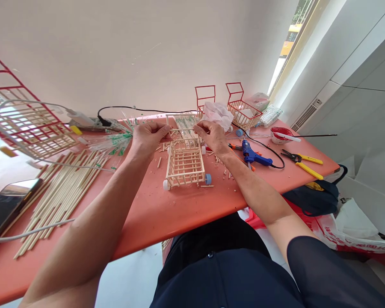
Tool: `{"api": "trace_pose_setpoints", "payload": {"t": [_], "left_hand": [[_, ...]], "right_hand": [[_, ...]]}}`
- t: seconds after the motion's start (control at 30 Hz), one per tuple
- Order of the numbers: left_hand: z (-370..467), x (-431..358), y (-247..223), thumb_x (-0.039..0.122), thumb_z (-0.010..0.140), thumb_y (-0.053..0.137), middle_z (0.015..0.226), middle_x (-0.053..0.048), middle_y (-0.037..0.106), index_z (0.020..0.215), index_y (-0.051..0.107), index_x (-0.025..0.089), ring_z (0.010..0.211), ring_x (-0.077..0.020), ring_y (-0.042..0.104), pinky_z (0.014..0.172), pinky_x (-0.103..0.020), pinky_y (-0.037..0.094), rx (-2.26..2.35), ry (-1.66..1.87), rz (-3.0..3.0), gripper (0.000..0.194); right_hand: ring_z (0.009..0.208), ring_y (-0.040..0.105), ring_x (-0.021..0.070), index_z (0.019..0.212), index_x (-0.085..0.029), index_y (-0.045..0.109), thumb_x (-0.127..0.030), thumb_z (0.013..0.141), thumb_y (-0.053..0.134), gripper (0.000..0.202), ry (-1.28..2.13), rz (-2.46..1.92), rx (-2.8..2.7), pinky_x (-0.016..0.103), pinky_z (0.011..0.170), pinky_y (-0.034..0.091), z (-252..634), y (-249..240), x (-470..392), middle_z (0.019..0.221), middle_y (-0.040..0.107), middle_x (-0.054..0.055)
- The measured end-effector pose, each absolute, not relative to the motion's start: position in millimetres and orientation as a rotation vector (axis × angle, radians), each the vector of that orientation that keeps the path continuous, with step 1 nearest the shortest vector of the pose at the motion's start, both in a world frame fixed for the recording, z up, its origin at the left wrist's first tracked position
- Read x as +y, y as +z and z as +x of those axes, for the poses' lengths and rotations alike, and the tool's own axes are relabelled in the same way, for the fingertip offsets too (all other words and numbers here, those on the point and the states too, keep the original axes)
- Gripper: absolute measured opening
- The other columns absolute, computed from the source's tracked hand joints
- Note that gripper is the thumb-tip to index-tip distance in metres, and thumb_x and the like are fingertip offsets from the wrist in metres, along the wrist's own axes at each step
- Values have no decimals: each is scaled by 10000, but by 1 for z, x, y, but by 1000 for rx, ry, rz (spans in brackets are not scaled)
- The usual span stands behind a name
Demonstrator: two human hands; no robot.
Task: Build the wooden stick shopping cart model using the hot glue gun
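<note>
A small shopping cart (185, 166) made of pale wooden sticks stands on the table in front of me, with bottle-cap wheels, one blue and others white. My left hand (150, 139) is closed in a pinch at the left of the cart's far end. On the other side, my right hand (213, 136) pinches likewise. A thin wooden stick (182, 129) spans between their fingertips, across the cart's far end. Whether it touches the frame cannot be made out. Stick offcuts (159, 162) lie around the cart.
Loose wooden sticks (62, 188) and a phone (11, 201) lie left, below a larger red-trimmed cart (28, 115). To the right are a blue glue gun (255, 156), yellow-handled pliers (303, 162) and a red-paint cup (279, 136). Red-trimmed carts (245, 113) stand behind.
</note>
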State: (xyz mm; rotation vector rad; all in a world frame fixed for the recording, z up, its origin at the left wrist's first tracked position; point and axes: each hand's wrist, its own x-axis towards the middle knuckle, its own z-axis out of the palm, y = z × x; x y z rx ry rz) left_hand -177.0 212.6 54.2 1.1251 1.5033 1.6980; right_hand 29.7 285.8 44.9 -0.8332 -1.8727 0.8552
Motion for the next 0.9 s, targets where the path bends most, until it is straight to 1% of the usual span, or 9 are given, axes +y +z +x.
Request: {"api": "trace_pose_setpoints", "payload": {"t": [0.27,0.4,0.53,0.67,0.77,0.9], "left_hand": [[-180,211,55,215,780,848,629,6,652,690,752,178,621,-129,636,721,-289,678,1493,1660,1185,136],[-182,208,57,240,804,840,670,-8,678,738,774,181,621,-125,643,653,-242,614,1517,1628,1207,110],[-182,204,61,304,858,810,799,-44,755,819,811,179,631,-108,646,587,-202,535,1490,1612,1213,130],[-184,201,63,365,865,823,931,-72,808,959,847,177,644,-98,640,591,-201,522,1430,1597,1230,211],[-187,201,64,348,860,807,959,-82,815,990,852,166,664,-97,636,598,-197,517,1414,1587,1212,228],[-190,202,64,300,840,765,952,-93,816,953,850,157,690,-103,639,598,-193,505,1433,1587,1152,201]], "right_hand": [[769,654,151,845,-187,684,-759,951,712,583,847,-813,-1863,297,838,539,30,43,286,831,764,36],[756,654,151,830,-192,675,-776,937,718,596,852,-809,-1860,296,825,542,30,42,288,812,753,31],[742,654,139,837,-189,686,-730,961,727,557,869,-825,-1835,270,765,539,32,41,291,814,747,31],[677,614,114,842,-187,696,-723,954,753,551,898,-829,-1785,245,687,533,36,41,296,785,733,14],[626,571,90,828,-195,686,-774,917,766,591,923,-802,-1733,221,628,521,39,42,299,761,716,-4],[604,534,73,820,-200,676,-871,873,722,675,942,-703,-1689,206,584,514,42,46,302,749,692,-9]]}}
